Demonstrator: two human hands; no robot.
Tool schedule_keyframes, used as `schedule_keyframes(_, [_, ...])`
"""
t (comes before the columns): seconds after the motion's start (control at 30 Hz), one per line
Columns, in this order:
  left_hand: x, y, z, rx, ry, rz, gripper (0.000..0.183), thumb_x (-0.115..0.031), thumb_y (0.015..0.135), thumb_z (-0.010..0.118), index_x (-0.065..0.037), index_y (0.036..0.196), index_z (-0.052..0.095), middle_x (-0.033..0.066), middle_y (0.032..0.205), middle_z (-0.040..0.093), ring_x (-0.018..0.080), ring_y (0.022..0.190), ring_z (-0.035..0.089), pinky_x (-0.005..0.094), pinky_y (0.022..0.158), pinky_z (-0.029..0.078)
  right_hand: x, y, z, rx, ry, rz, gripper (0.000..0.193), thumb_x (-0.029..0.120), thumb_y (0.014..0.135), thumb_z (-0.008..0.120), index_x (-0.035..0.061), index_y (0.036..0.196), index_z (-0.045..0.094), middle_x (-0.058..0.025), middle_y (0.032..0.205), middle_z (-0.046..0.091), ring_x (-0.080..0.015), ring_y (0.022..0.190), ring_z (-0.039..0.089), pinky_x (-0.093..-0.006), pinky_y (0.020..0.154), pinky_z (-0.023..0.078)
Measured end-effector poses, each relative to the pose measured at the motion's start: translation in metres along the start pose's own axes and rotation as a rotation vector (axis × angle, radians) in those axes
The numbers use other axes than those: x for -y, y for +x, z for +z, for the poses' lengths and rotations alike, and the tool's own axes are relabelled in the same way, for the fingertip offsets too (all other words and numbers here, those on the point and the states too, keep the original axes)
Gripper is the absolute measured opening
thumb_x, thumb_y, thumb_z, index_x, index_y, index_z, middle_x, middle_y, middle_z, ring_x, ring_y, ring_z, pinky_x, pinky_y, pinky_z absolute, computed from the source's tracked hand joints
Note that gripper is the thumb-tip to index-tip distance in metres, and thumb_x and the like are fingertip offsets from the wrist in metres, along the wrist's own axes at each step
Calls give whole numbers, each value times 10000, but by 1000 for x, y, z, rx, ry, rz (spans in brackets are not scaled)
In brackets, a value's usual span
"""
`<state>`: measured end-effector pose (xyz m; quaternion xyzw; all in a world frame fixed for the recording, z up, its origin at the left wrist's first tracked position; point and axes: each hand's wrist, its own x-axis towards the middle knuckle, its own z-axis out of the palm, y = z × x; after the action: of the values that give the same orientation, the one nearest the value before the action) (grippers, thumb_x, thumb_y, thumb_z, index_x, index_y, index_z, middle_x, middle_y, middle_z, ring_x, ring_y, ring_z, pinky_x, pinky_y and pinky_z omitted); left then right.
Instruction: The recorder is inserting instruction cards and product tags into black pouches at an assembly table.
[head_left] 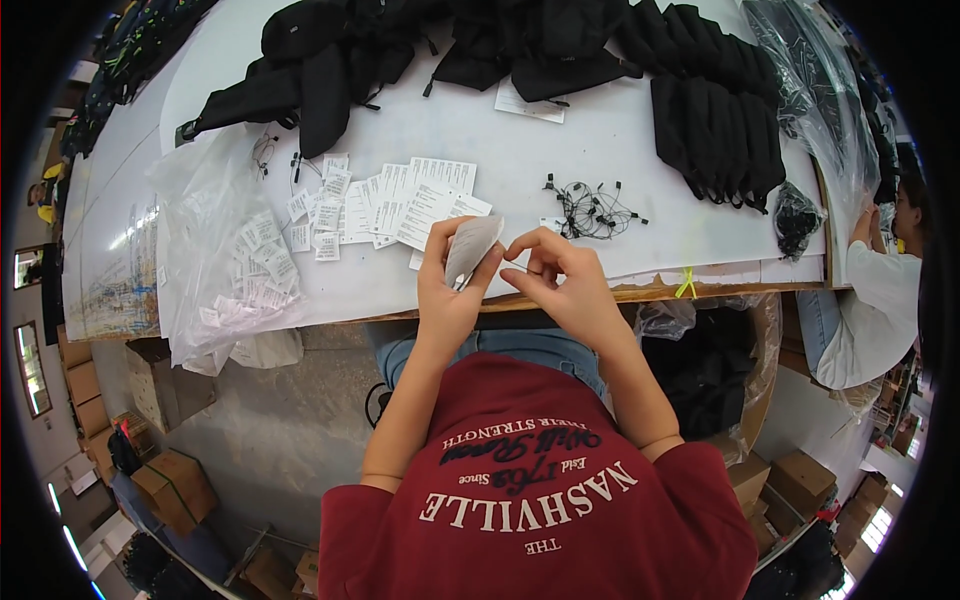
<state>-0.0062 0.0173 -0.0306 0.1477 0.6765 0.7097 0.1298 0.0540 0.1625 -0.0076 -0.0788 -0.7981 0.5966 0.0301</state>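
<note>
My left hand holds a small stack of grey-white paper tags upright above the table's near edge. My right hand is close beside it, its fingers pinched together by the stack's top corner; what it pinches is too small to tell. More white printed tags lie fanned out on the white table just beyond my hands. A tangle of black string loops lies to the right of them.
A clear plastic bag of small white tags sits at the left. Black fabric bags are piled at the back and stacked in a row at the right. Another person sits at the far right. Cardboard boxes stand on the floor.
</note>
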Motion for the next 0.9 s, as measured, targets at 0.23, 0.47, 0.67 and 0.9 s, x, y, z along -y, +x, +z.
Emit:
schedule_keyframes(0.23, [-7, 1, -1, 40, -110, -43, 298, -14, 838, 649, -39, 1094, 500, 48, 926, 605, 112, 867, 570, 243, 775, 457, 6, 0, 2, -134, 36, -2, 82, 78, 802, 686, 40, 853, 633, 59, 526, 373, -25, 498, 313, -207, 471, 250])
schedule_keyframes(0.47, [-7, 1, 1, 56, -32, -7, 164, -33, 823, 665, -15, 968, 591, 13, 897, 561, 95, 787, 538, 217, 720, 417, 3, 1, 1, -313, -28, -131, 89, 72, 791, 688, 56, 864, 640, 53, 513, 281, -35, 468, 244, -228, 446, 190])
schedule_keyframes(0.67, [-9, -6, 2, 22, 9, -12, 113, -40, 813, 678, -3, 899, 615, 20, 878, 546, 75, 740, 505, 197, 634, 390, 6, -3, 3, -364, -15, -137, 99, 70, 778, 697, 54, 858, 641, 52, 502, 285, -33, 460, 242, -230, 442, 189])
schedule_keyframes(0.9, [-10, 0, 2, -9, 25, 85, 80, -14, 811, 672, 2, 881, 638, 32, 856, 566, 85, 745, 525, 200, 621, 401, 5, 1, 2, -325, -7, -113, 92, 65, 776, 699, 47, 845, 641, 52, 498, 297, -33, 458, 249, -230, 438, 196])
